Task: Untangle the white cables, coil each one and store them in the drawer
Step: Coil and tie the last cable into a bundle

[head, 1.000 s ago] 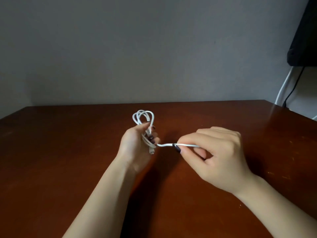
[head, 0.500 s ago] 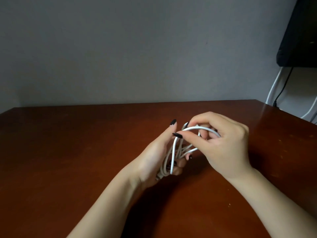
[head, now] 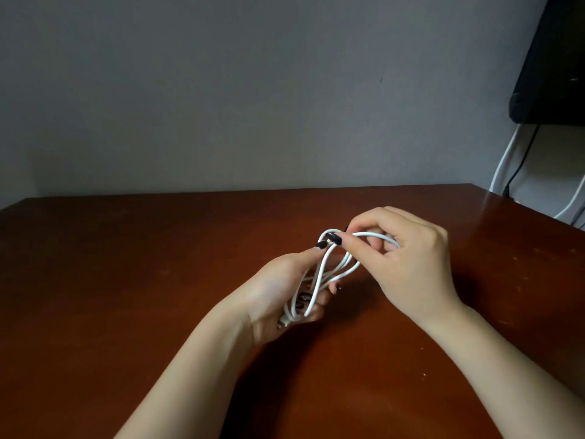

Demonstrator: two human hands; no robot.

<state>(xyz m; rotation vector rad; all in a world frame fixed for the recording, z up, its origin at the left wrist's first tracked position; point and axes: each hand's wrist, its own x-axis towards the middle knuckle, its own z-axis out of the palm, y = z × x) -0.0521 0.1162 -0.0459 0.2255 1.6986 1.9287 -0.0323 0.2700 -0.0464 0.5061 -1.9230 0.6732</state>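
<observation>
While the left hand (head: 278,293) curls its grip round the white cable (head: 316,286) loops above the counter (head: 126,280), the right hand (head: 411,261) pinches the top strand.

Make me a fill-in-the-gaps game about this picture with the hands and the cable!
1. The cable is ____ in colour.
2. The left hand and right hand hold it above the table, which is ____ in colour.
3. The fingernails are painted ____.

Missing words: white; brown; black.
</observation>
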